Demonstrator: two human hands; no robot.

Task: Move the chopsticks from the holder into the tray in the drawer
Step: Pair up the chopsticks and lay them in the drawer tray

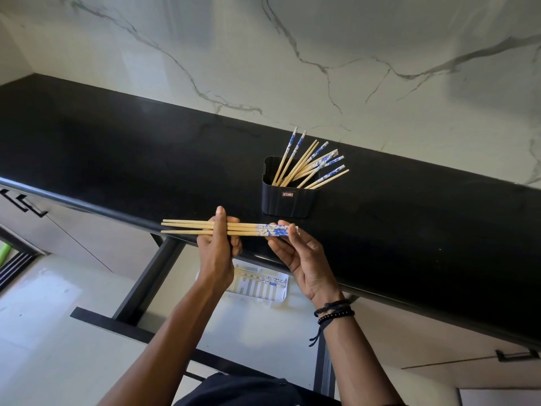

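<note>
Both my hands hold a small bundle of wooden chopsticks [187, 227] with blue-and-white patterned ends, level above the counter's front edge. My left hand [218, 247] grips the plain shafts near the middle, thumb over the top. My right hand [298, 256] pinches the patterned ends. Behind them, a black holder [288, 200] stands on the counter with several more chopsticks [307, 164] leaning to the right. Below my hands, a white tray [257, 284] lies in the open drawer [205, 356] with a few chopsticks in it.
The black counter [117, 148] runs along a white marble-look wall [292, 54]. The drawer's black front rail sticks out toward me. Closed cabinet fronts with black handles [516, 355] sit at left and right.
</note>
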